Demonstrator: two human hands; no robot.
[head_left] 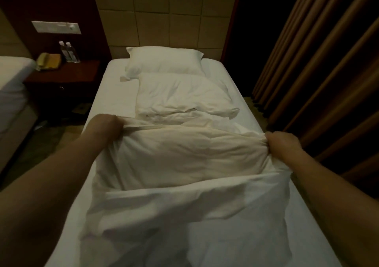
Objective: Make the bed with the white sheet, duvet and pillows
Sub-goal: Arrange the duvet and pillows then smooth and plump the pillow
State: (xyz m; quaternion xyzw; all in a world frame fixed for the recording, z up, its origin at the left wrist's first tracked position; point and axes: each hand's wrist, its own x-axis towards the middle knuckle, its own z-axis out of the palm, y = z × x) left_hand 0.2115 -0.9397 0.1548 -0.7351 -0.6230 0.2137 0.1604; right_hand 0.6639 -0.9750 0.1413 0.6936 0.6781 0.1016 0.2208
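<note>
A single bed with a white fitted sheet (114, 94) fills the middle of the head view. A white pillow (164, 62) lies at the headboard end. A second pillow (182, 94) lies just below it, towards me. A crumpled white duvet (184, 160) is bunched over the near half of the bed. My left hand (107, 126) grips the duvet's far edge at its left corner. My right hand (284, 143) grips the same edge at its right corner. Both arms are stretched forward over the bed.
A dark wooden nightstand (63, 76) stands left of the bed with a yellow telephone (48, 61) and two water bottles (69, 51). Another bed (12, 78) shows at the far left. Brown curtains (320, 61) hang along the right. A padded headboard (168, 14) backs the bed.
</note>
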